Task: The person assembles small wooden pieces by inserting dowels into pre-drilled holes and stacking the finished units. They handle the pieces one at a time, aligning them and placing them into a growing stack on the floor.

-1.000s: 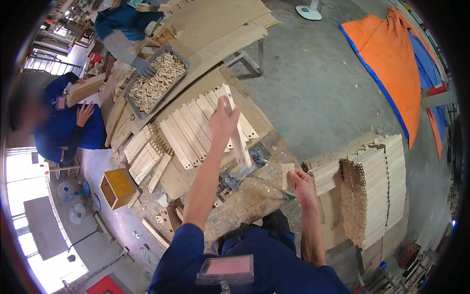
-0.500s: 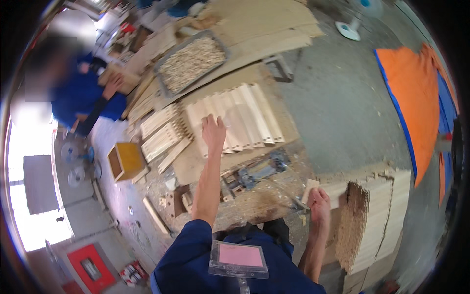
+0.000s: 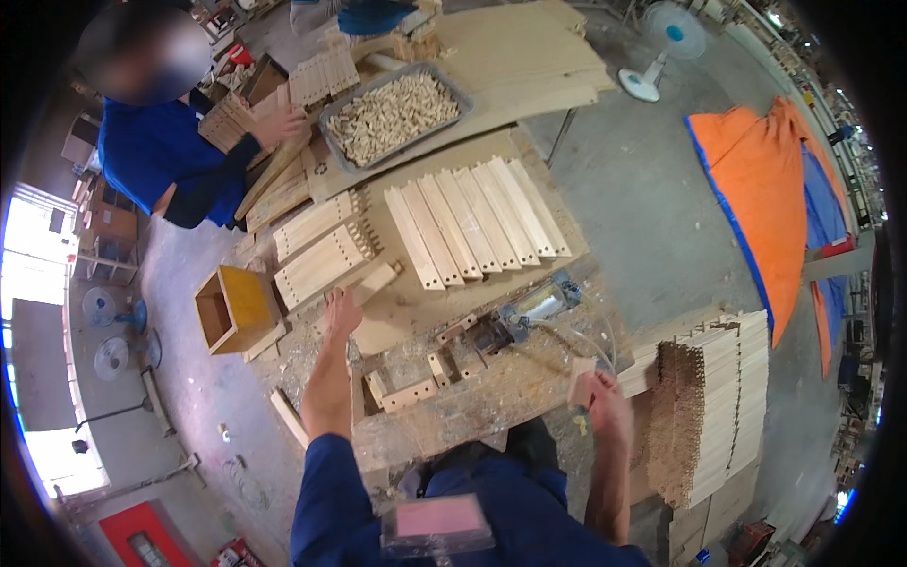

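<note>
My left hand is closed around the near end of a short wooden slat, beside two bundles of drilled slats on the bench. In my right hand, at the bench's right edge, is a small flat tan piece; whether it is wood or sandpaper I cannot tell. A row of pale wooden slats with holes at their ends lies side by side on a cardboard sheet ahead of my hands. Between my hands sits a wooden jig with a metal clamp cylinder.
A grey tray of small wooden pieces stands at the back. A yellow box is at the left, and a tall stack of slats at the right. A co-worker in blue handles slats at the far left.
My left hand has moved back and left from the slat row to the short slat, which has turned. The right hand keeps its tan piece. My view has shifted slightly.
</note>
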The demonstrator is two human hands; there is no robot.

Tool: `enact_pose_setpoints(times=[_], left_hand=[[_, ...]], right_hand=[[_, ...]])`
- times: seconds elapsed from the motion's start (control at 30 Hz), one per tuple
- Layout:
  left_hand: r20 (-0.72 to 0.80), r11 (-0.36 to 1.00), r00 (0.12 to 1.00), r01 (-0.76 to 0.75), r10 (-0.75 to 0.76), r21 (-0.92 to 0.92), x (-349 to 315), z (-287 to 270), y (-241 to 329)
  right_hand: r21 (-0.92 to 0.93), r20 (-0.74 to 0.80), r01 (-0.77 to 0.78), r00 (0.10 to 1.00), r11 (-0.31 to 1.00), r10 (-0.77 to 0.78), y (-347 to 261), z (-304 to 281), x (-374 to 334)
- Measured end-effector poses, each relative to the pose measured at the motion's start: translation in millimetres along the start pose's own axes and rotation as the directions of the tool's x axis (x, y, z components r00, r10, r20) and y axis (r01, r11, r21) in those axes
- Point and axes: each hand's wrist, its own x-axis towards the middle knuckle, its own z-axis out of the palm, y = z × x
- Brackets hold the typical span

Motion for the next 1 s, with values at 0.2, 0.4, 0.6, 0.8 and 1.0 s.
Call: enact_pose_setpoints(times=[0.2,0.4,0.6,0.8,1.0], left_hand=[[-0.232,0.883,0.873,-0.460,0.430,-0.095,-56,-14,1],[-0.187,0.822,0.870,-0.492,0.456,-0.287,-160,44,63],[-0.188,0.839,0.904,-0.426,0.383,-0.339,-176,65,52],[-0.068,0.876,0.926,-0.375,0.373,-0.303,-170,74,34],[-0.003,0.854,0.866,-0.495,0.501,-0.161,-173,63,34]], right_hand=[[0.058,-0.001,0.036,0.999,0.998,-0.036,61,21,-48],[0.086,0.008,0.029,1.000,0.996,-0.030,89,63,-75],[0.070,-0.047,0.082,0.996,0.994,-0.079,84,82,-91],[0.047,-0.010,0.081,0.997,0.996,-0.081,85,78,-83],[0.071,-0.021,0.040,0.999,0.997,-0.038,90,92,-64]])
